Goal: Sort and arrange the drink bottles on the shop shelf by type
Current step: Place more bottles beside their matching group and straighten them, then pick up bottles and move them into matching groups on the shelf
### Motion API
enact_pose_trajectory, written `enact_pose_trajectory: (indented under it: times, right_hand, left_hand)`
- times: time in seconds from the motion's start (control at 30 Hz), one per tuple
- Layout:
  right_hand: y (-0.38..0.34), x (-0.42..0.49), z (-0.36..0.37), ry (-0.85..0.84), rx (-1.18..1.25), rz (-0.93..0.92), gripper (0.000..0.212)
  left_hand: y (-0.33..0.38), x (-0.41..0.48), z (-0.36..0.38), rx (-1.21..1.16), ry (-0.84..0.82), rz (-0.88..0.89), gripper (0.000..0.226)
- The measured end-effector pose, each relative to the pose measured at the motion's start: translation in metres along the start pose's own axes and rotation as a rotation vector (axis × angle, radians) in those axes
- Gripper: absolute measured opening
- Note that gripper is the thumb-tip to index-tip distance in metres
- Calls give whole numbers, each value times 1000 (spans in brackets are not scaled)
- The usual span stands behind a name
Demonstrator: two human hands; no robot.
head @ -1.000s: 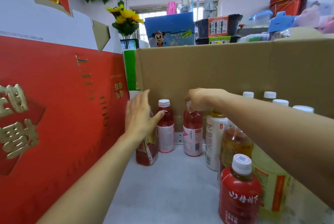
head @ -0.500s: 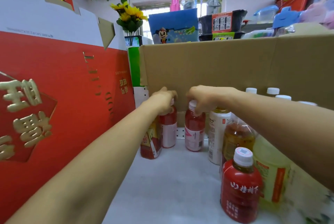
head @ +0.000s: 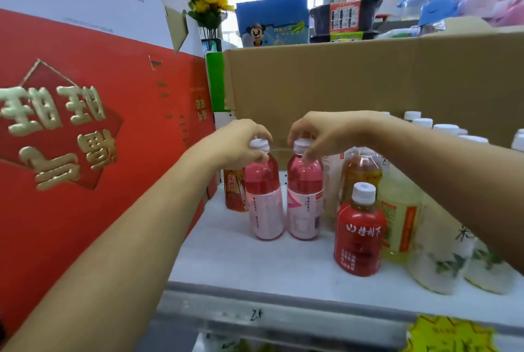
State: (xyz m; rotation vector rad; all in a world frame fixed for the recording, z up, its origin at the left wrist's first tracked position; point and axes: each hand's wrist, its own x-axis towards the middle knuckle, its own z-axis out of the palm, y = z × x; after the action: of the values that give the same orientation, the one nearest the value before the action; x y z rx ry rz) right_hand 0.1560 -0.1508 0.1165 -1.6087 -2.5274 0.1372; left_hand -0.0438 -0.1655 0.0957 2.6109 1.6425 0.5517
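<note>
Dragged forward, left pink bottle (head: 263, 201) and right pink bottle (head: 304, 201) stand paired at nine o'clock of the red bottle (head: 358, 235), caps pinched by my left hand (head: 241, 141) and right hand (head: 320, 133); a steady release comes next.

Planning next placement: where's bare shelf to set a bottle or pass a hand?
Free: shelf front-left, bordered by red carton, left pink bottle, right pink bottle and red-label bottle. Crowded: right side, pale bottles packed back to the cardboard box.
</note>
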Motion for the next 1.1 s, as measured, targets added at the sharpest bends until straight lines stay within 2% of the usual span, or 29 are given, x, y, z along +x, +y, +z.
enact_pose_trajectory:
  times: [0.1, 0.2, 0.27, 0.37, 0.43, 0.5, 0.6, 0.67, 0.77, 0.9, 1.1]
  right_hand:
    - [-13, -19, 5, 35, 58, -13, 41]
    - [-22, -37, 15, 125, 162, 23, 55]
    - [-26, -45, 29, 227, 252, 46, 61]
    - [-33, -52, 63, 450, 417, 77, 57]
    - [-39, -55, 91, 585, 599, 110, 70]
    - [-46, -59, 123, 639, 784, 112, 91]
    - [-49, -59, 163, 674, 840, 99, 108]
    - [-49, -59, 174, 685, 857, 104, 105]
    - [-48, -59, 171, 712, 907, 86, 86]
    - [-52, -67, 160, 687, 966, 25, 70]
    - [-62, -104, 147, 675, 1031, -38, 65]
  left_hand:
    - [-3, -22, -5, -76, 8, -25, 46]
    - [-8, -36, -3, -168, 78, -46, 45]
    - [-14, -41, 7, -272, 182, -54, 44]
    - [-19, -48, 41, -469, 385, -54, 49]
    - [-18, -57, 69, -620, 457, -49, 59]
    - [-15, -69, 94, -762, 451, -45, 71]
    - [-12, -85, 123, -835, 371, -56, 88]
    - [-17, -89, 134, -870, 330, -61, 99]
    - [-24, -88, 135, -901, 323, -44, 106]
    - [-16, -93, 127, -956, 366, -17, 96]
    - [14, -122, 115, -1062, 450, -9, 81]
